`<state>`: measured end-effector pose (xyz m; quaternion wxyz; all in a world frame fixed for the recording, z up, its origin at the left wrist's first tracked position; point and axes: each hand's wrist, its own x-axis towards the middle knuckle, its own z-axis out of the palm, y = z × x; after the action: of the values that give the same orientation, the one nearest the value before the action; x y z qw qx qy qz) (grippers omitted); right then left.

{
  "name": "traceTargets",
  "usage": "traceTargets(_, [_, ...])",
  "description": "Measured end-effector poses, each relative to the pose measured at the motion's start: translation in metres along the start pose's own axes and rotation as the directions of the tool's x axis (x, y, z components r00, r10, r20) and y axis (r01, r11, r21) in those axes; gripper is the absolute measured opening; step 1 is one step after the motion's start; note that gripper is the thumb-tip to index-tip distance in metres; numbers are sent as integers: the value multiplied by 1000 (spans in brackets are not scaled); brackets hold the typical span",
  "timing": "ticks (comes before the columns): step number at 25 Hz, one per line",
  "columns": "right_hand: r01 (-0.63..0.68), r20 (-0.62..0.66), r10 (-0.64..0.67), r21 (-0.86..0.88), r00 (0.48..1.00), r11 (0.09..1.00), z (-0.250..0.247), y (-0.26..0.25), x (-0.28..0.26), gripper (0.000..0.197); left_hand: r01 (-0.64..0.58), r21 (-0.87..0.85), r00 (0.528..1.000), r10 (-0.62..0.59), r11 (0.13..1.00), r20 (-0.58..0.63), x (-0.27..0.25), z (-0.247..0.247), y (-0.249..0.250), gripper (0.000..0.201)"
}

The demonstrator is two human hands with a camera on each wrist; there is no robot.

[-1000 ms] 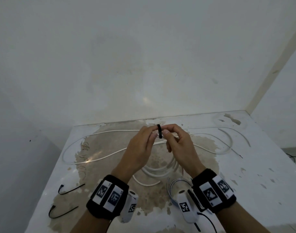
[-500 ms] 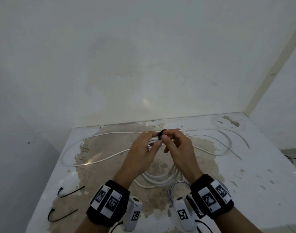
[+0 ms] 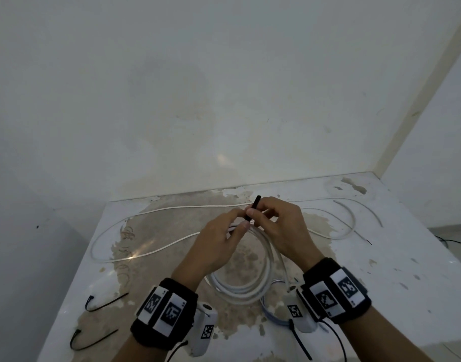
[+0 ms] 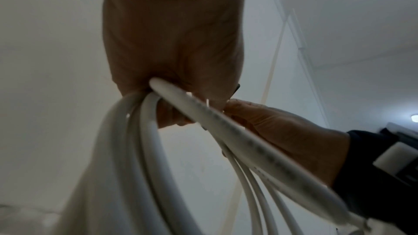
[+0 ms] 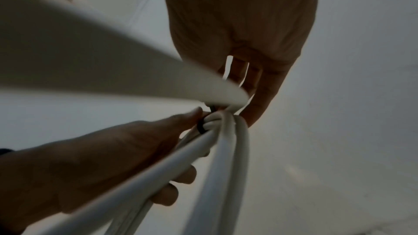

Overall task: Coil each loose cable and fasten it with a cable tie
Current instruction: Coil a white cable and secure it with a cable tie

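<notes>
Both hands meet above the table's middle. My left hand grips the top of a coiled white cable, whose loops hang down to the table. A black cable tie runs round the gathered strands. Its tail sticks up between the fingers of my right hand, which pinches it. In the right wrist view the cable tie forms a dark band round the white cable beside the left thumb. The left wrist view has the coil strands bunched in the left hand's fingers.
A long loose white cable snakes across the far part of the stained white table. Two spare black cable ties lie at the front left. A pale grey-blue coil lies under my right wrist. Walls close off the back.
The tie was a round loop held between both hands; now its tail stands straight up from my right fingers and the band sits round the bundle. The hands have shifted slightly right.
</notes>
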<state>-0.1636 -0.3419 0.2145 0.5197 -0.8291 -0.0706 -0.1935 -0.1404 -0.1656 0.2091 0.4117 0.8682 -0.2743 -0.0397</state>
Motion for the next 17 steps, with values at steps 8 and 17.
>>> traceTargets(8, [-68, 0, 68, 90, 998, 994, -3, -5, -2, 18, 18, -8, 1000, -18, 1000, 2, 2, -3, 8, 13])
traceTargets(17, [-183, 121, 158, 238, 980, 954, -7, -6, -3, 12, -1, -107, 1000, 5, 994, 30, -5, -3, -1, 12])
